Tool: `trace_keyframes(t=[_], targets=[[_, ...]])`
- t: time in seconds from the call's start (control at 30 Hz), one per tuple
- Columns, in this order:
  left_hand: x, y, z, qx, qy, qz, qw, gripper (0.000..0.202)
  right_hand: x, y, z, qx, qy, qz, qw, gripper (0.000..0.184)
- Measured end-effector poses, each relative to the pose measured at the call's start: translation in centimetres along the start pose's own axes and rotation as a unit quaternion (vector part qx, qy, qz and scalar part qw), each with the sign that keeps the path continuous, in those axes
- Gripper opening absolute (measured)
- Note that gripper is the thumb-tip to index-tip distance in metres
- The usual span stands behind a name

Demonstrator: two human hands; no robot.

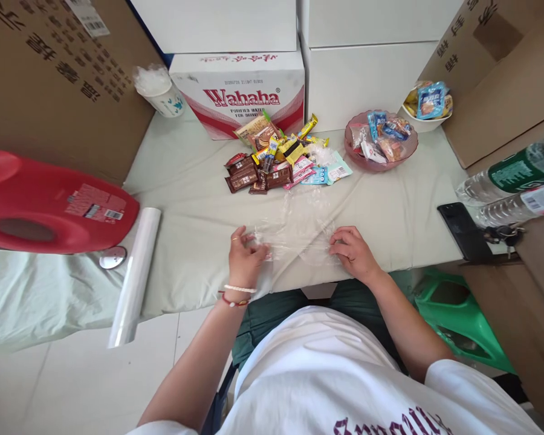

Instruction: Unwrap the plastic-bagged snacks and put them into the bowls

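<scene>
A thin clear plastic bag (301, 232) lies spread on the cloth-covered table at the near edge, its outline faint. On its left side my left hand (247, 254) pinches the plastic between curled fingers. My right hand (351, 251) grips the opposite side, fingers bent and pressed together. Just beyond the bag is a heap of wrapped snacks: brown-wrapped bars (278, 176), yellow packets (292, 149), pink packets (301, 171) and a pale blue packet (339, 168). Some crumpled clear plastic (321, 154) sits among them.
A pink glass bowl (381, 164) of snacks and a white bowl (424, 124) stand back right. Bottles (521, 172), a phone (465, 229) and keys (505, 234) lie right. A film roll (136, 275), red jug (58, 205) and paper cup (165, 101) are left; a Wahaha carton (249, 90) stands behind.
</scene>
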State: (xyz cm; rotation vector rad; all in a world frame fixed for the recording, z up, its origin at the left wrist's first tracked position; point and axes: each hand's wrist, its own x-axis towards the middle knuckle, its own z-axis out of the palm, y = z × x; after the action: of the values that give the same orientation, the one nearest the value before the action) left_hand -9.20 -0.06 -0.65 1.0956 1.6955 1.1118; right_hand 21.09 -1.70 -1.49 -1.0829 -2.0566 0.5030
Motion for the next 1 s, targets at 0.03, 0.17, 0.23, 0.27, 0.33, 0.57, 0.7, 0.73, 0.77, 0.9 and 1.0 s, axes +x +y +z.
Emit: trace_keyframes(t=[0.03, 0.17, 0.23, 0.27, 0.33, 0.57, 0.7, 0.73, 0.77, 0.9, 1.0], targets=[[-0.2, -0.3, -1.0, -0.029, -0.004, -0.051, 0.998, 0.060, -0.2, 0.2, -0.3, -0.003, -0.003, 0.004, 1.000, 0.032], [-2.1, -1.1, -5.7, 0.040, -0.070, -0.117, 0.990, 0.052, -1.0, 0.6, -1.3, 0.007, -0.038, 0.009, 0.999, 0.032], [-3.3, -0.6, -7.8, 0.174, -0.058, -0.029, 0.983, 0.048, -1.2, 0.6, -1.4, 0.016, -0.050, 0.003, 0.999, 0.032], [-3.8, -0.1, -8.6, 0.240, -0.028, 0.041, 0.970, 0.044, -1.3, 0.6, -1.3, 0.019, -0.054, 0.001, 0.998, 0.031], [-4.5, 1.5, -9.1, 0.321, 0.046, 0.207, 0.923, 0.037, -1.3, 0.5, -1.2, 0.023, -0.061, 0.001, 0.998, 0.031], [-2.9, 4.8, -1.3, 0.342, -0.168, 0.434, 0.817, 0.030, -1.0, -0.3, -1.6, -0.009, -0.059, -0.022, 0.998, 0.034], [0.0, 2.2, 1.6, 0.426, -0.163, 0.348, 0.819, 0.045, -2.1, -0.5, -2.9, -0.033, -0.040, 0.006, 0.999, 0.035], [0.6, 1.5, 1.6, 0.436, -0.153, 0.332, 0.822, 0.049, -2.7, -0.5, -3.4, -0.030, -0.042, 0.019, 0.998, 0.036], [1.0, 1.0, 1.3, 0.443, -0.144, 0.319, 0.825, 0.051, -3.2, -0.5, -3.9, -0.020, -0.049, 0.030, 0.998, 0.037], [1.5, -0.3, 0.0, 0.463, -0.142, 0.289, 0.826, 0.056, -3.6, -0.5, -6.8, 0.048, -0.100, 0.077, 0.991, 0.039], [0.9, -0.7, -0.2, 0.468, -0.150, 0.297, 0.819, 0.060, -0.2, 0.2, -8.8, 0.006, -0.048, 0.126, 0.991, 0.035]])
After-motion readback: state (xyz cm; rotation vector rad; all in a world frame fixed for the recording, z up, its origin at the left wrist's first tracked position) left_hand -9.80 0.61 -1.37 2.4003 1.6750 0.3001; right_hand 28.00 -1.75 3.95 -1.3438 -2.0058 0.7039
